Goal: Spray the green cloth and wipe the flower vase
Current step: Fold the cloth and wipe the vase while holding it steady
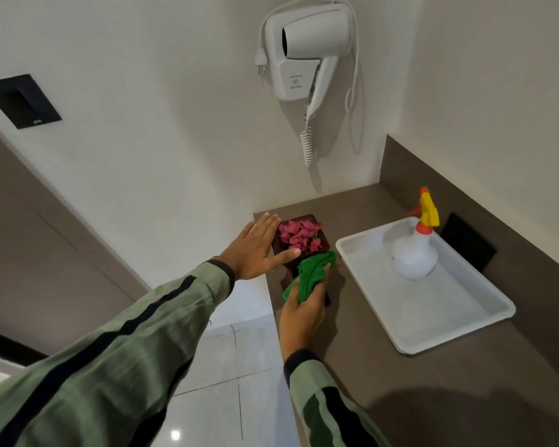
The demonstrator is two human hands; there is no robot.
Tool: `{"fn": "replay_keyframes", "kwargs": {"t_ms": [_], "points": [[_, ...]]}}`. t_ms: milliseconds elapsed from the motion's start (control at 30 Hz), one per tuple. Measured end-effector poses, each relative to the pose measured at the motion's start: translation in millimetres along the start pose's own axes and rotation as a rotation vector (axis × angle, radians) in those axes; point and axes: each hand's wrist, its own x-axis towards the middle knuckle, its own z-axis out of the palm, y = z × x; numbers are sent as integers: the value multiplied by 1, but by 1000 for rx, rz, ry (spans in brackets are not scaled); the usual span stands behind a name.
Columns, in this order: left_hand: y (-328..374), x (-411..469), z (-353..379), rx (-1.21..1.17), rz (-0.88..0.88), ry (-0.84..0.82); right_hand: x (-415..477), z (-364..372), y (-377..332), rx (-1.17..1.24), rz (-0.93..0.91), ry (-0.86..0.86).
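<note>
A dark brown square flower vase [323, 245] with pink flowers [299, 236] stands at the left end of the brown counter. My left hand [257, 250] lies flat against the vase's left side, fingers spread, thumb on the rim. My right hand [302, 312] grips the crumpled green cloth [310, 274] and presses it on the vase's near side, hiding most of that face. A white spray bottle [413, 250] with a yellow and red nozzle stands upright in a white tray to the right, apart from both hands.
The white tray [459, 321] takes up the right part of the brown counter [384, 375]. A white wall-mounted hair dryer [307, 56] with a coiled cord hangs above the vase. A black plate [468, 245] sits on the backsplash. The counter edge drops to a tiled floor on the left.
</note>
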Motion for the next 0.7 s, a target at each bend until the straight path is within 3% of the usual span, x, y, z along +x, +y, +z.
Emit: {"fn": "replay_keyframes", "kwargs": {"t_ms": [200, 533, 600, 700], "points": [[2, 2, -5, -23, -5, -40, -11, 14, 10, -87, -21, -60], [1, 3, -7, -8, -22, -47, -17, -22, 31, -371, 14, -473], [0, 2, -6, -7, -24, -38, -21, -35, 33, -307, 45, -414], [0, 3, -6, -10, -22, -32, -14, -48, 34, -273, 48, -165]]}}
